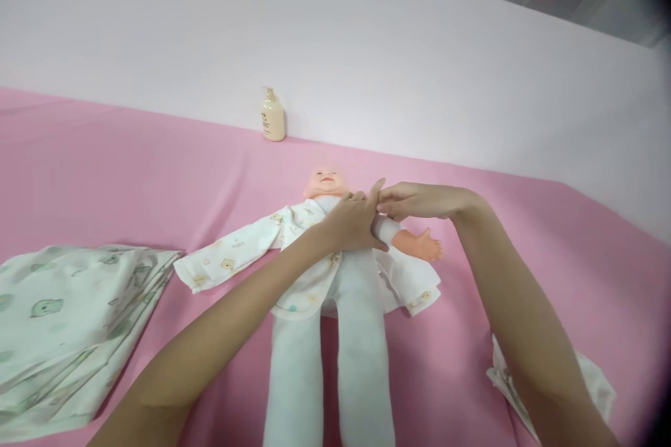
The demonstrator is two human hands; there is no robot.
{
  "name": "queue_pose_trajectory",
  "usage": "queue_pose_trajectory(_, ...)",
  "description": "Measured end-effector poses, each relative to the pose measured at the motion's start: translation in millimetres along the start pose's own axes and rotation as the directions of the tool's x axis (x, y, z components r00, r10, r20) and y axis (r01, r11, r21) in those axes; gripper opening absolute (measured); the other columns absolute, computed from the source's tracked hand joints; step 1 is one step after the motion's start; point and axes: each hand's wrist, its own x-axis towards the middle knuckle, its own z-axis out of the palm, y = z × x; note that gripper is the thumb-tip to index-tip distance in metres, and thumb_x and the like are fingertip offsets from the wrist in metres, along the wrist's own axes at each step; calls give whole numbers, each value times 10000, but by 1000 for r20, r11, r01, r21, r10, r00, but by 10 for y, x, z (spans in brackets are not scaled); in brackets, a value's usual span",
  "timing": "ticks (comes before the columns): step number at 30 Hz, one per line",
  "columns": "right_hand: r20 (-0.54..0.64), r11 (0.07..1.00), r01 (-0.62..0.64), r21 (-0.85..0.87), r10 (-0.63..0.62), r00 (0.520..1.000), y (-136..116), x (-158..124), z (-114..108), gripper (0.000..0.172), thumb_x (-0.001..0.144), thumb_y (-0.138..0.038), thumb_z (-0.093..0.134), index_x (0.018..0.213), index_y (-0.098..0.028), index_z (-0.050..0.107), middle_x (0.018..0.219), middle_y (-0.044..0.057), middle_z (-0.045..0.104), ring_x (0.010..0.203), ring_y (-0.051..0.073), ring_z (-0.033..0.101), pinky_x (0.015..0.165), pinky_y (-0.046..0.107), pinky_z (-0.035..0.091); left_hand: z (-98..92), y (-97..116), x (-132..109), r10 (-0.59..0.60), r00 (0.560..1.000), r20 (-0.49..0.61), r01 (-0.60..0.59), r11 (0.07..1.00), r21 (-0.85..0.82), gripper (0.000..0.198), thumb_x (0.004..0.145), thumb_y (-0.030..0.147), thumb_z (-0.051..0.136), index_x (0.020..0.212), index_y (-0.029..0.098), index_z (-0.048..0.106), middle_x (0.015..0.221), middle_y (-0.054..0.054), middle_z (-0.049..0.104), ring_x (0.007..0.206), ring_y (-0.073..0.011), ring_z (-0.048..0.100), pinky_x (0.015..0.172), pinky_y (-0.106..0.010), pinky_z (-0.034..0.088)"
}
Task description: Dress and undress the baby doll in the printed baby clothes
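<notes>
A baby doll (326, 183) lies on its back on the pink surface (131, 174), head away from me, with long white cloth legs (361, 335). It wears a white printed jacket (235, 255) with one sleeve spread out to the left. My left hand (352, 223) rests on the doll's chest and shoulder, fingers curled on the cloth. My right hand (414, 200) reaches in from the right, its fingers pinched at the jacket by the doll's shoulder. The doll's bare plastic hand (423, 244) sticks out just below my right wrist.
A folded stack of white cloth with green prints (68, 328) lies at the left. A cream pump bottle (272, 116) stands at the back against the pale wall. Another piece of printed cloth (592, 384) lies under my right forearm.
</notes>
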Motion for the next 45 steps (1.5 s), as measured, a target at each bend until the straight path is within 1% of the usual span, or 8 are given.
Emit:
queue_pose_trajectory(5,-498,954,150,259,-1,867,325,107,58,363,942,-340,361,1172,-174,588,1215,100,635,1057,200,620,851,295,514,-215,-99,8,-89,993,-74,74,979,-192,832,844,530,530,1489,186,132,896,-61,670,791,-234,641,673,-293,429)
queue_pose_trajectory(7,-586,985,12,172,92,805,475,298,156,400,961,-300,287,1230,-144,539,1239,129,620,1065,192,618,853,297,514,-283,-107,3,-120,984,-134,89,972,-218,695,887,553,454,1450,205,241,838,-33,659,760,-215,635,663,-278,413)
queue_pose_trajectory(10,-590,964,-263,-21,201,782,634,621,399,348,900,-319,465,1195,-159,558,1191,121,639,1074,228,605,864,326,495,-313,-96,-10,-88,986,-142,56,974,-218,492,900,523,452,1272,202,438,827,-24,648,751,-201,624,655,-269,399)
queue_pose_trajectory(14,-564,921,-366,-132,233,792,757,888,691,329,838,-301,571,1135,-161,593,1161,135,643,1126,291,573,907,363,453,-301,-80,-23,-70,990,-123,49,985,-163,383,909,512,433,1098,183,490,772,-26,631,697,-201,603,627,-278,385)
queue_pose_trajectory(23,-542,829,-510,-229,327,775,875,835,709,360,746,-200,618,1098,-127,608,1066,171,662,1014,325,622,803,384,471,-343,-34,-6,-54,981,-184,73,992,100,492,927,337,426,1385,196,320,843,-42,661,746,-207,619,587,-262,365)
queue_pose_trajectory(29,-666,902,-418,-109,246,704,1067,645,584,103,657,-155,590,758,-149,614,869,104,671,893,270,623,736,320,446,-254,-51,9,3,980,-199,30,986,162,489,947,330,413,1405,195,308,951,-70,669,867,-222,638,673,-280,420)
queue_pose_trajectory(37,-725,944,-96,316,306,617,1389,573,616,356,581,-153,474,908,-143,616,739,25,668,623,157,613,544,231,450,-178,90,-30,-1,995,-97,25,969,246,452,968,337,408,1399,224,329,991,-68,648,912,-210,621,710,-277,413)
queue_pose_trajectory(45,-833,908,120,401,307,460,1589,603,765,201,554,-219,558,738,-150,596,683,15,614,643,166,562,556,255,409,13,150,54,2,1000,-1,-1,941,338,494,955,475,383,1394,248,369,993,-92,637,899,-224,622,730,-292,407)
